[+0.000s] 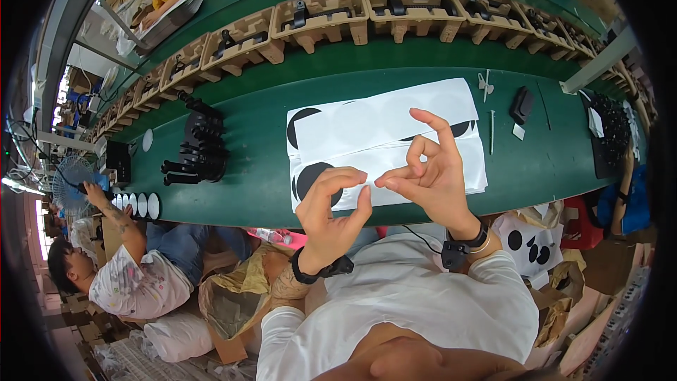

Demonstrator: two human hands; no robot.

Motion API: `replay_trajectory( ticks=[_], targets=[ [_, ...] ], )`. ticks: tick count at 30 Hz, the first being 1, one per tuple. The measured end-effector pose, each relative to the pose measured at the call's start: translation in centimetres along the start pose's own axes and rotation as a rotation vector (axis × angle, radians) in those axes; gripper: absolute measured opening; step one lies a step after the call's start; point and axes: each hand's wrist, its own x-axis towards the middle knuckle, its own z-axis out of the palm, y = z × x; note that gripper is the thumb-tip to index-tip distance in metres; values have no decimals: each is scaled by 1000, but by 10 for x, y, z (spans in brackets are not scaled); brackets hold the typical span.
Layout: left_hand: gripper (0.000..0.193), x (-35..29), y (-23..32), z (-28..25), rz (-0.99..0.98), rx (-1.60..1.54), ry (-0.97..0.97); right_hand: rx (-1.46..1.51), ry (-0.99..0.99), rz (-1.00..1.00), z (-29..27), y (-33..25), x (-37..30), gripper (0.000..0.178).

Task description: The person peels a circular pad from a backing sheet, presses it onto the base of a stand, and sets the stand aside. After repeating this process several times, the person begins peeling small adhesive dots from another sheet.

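Observation:
My left hand (331, 208) hovers at the near edge of a stack of white sheets (388, 155) on the green table. Its thumb and index fingertips are a little apart, and nothing shows between them. Close by on the right, my right hand (437, 173) has thumb and index tip pinched together, the other fingers raised or curled. Anything in that pinch is too small to make out. Large black discs show on the sheets, one black disc (316, 178) beside my left fingers. A white strip (367, 116) lies across the upper discs, partly covering them.
Brown moulded trays (321, 21) with black parts line a shelf behind. Black handle-like parts (201, 141) are grouped left. A thin rod (492, 132), a small black block (521, 104) and a black heap (612, 123) lie right. A co-worker (134, 268) sits left beside white discs (144, 204).

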Motion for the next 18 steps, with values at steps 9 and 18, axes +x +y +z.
replay_trajectory(
  ticks=[9, 18],
  targets=[
    [30, -1, 6, 0, 52, -30, -15, -26, -16, -35, 0, -2, -3, 83],
    [41, -1, 6, 1, 138, 57, -57, -268, -43, -158, 3, -3, -11, 81]
  ],
)
